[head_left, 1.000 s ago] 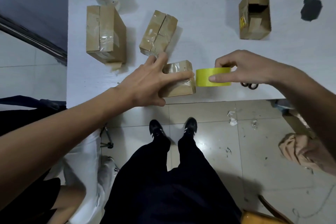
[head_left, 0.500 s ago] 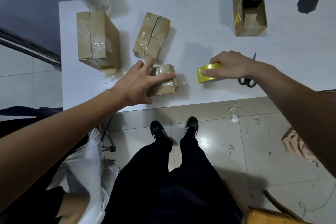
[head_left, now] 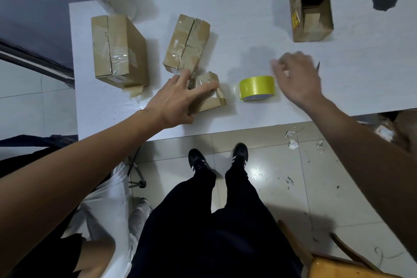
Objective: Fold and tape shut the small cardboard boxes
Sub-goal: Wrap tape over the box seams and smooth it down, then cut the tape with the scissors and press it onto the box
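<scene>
While left hand fingers clamp small taped box, right hand blurred, fingers loose, beside yellow tape roll.

One head-worn wide view looks steeply down from above, facing the white table ahead and floor nearest.
</scene>
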`<state>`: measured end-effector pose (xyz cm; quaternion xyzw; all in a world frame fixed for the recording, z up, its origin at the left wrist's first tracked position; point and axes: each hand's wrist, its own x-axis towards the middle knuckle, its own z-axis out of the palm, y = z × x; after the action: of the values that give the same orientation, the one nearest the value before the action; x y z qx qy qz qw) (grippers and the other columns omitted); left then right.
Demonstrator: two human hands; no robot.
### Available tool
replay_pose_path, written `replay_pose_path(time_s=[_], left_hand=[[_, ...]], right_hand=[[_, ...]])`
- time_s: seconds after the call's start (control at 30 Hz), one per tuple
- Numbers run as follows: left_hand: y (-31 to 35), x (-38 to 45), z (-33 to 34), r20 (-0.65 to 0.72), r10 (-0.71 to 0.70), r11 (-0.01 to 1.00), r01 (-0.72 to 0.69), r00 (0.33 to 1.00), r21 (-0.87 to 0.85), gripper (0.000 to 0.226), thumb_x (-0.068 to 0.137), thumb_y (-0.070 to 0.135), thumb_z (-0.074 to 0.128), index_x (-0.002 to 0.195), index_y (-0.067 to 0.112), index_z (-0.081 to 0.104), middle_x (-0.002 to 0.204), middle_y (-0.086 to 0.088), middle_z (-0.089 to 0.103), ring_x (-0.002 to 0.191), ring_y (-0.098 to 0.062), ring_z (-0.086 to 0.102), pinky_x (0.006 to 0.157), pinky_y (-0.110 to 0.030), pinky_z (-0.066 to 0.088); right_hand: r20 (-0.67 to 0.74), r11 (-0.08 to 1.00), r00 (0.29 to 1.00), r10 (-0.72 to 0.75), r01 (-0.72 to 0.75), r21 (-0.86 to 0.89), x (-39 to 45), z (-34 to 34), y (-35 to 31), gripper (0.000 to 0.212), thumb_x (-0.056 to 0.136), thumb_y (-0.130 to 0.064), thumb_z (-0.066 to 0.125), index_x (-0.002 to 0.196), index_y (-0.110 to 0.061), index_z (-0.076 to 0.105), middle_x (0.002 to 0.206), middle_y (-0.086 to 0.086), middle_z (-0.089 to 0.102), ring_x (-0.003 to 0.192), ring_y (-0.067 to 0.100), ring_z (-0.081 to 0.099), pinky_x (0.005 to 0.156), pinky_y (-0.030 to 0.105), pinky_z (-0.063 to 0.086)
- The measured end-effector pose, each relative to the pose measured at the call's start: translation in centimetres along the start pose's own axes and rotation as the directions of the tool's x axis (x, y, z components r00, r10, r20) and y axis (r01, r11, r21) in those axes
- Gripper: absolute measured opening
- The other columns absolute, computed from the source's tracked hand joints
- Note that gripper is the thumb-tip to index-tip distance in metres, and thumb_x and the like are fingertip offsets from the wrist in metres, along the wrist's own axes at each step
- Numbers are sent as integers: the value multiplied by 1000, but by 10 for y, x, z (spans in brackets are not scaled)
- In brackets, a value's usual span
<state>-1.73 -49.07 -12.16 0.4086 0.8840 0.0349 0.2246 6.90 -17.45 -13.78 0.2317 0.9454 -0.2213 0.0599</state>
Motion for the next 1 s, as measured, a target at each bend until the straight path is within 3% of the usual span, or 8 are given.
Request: replay_pose_path(time_s=[0.07, 0.13, 0.2, 0.37, 0.6, 0.73, 0.83, 1.0], left_hand=[[1, 0, -2, 2, -4, 1000, 4, 1000, 5, 113, 64, 17, 83, 154, 52, 25, 132, -14, 34, 108, -38, 49, 74, -33, 39], [1, 0, -4, 4, -3, 1000, 3, 1000, 20, 115, 63, 18, 83, 154, 53, 23, 131, -14, 34, 107, -38, 50, 75, -34, 41], [0, 0, -5, 2, 0, 999, 0, 1000, 34, 116, 63, 20, 83, 155, 54, 21, 130, -15, 35, 106, -38, 51, 78, -37, 45], [-2, -2, -7, -4, 3, 996, -2, 1000, 91, 119, 63, 22, 85, 155, 56, 18, 128, -11, 34, 107, -36, 51, 82, -39, 45], [0, -7, -10, 3, -35, 979, 34, 999, 203, 122, 67, 31, 86, 154, 63, 6, 133, -10, 33, 112, -35, 49, 88, -45, 47], [0, -10, -9, 20, -36, 971, 30, 999, 237, 122, 69, 34, 84, 154, 63, 1, 133, -11, 33, 110, -35, 51, 86, -44, 47], [2, -13, -8, 26, -39, 969, 32, 999, 246, 122, 70, 35, 84, 154, 63, 0, 132, -10, 33, 108, -34, 50, 86, -43, 46], [0, -15, -7, 40, -49, 968, 37, 998, 248, 122, 70, 34, 83, 154, 63, -1, 130, -11, 35, 106, -34, 50, 86, -42, 45]], right_hand=[[-157, 964, 956, 246, -259, -63, -8, 5, 18, 34, 101, -28, 49, 125, -6, 55, 128, 23, 53, 122, 46, 49, 90, 55, 51], [-17, 902, 912, 409, -407, -141, -19, 16, 37, 50, 99, -22, 51, 145, -3, 39, 137, 26, 46, 125, 50, 47, 93, 57, 49], [94, 904, 906, 412, -393, -168, -27, 27, 54, 56, 99, -19, 54, 148, -1, 35, 135, 29, 48, 122, 52, 50, 95, 55, 48], [-7, 926, 928, 372, -372, -68, -34, 32, 67, 51, 94, -9, 61, 140, 1, 42, 130, 29, 48, 107, 49, 56, 87, 48, 47], [-46, 891, 890, 454, -453, 27, -38, 25, 77, 42, 100, -22, 59, 132, 2, 47, 120, 31, 60, 112, 49, 57, 84, 48, 47], [69, 838, 842, 536, -540, 83, -34, 16, 75, 51, 99, -31, 62, 138, -3, 43, 126, 29, 57, 99, 45, 68, 82, 43, 53], [124, 761, 789, 602, -613, 213, -29, 10, 76, 62, 90, -41, 74, 132, -10, 42, 120, 22, 64, 63, 32, 75, 70, 38, 62], [126, 623, 717, 685, -667, 410, -34, 15, 84, 58, 84, -21, 83, 118, -17, 36, 111, 25, 68, 63, 32, 74, 41, 29, 57]])
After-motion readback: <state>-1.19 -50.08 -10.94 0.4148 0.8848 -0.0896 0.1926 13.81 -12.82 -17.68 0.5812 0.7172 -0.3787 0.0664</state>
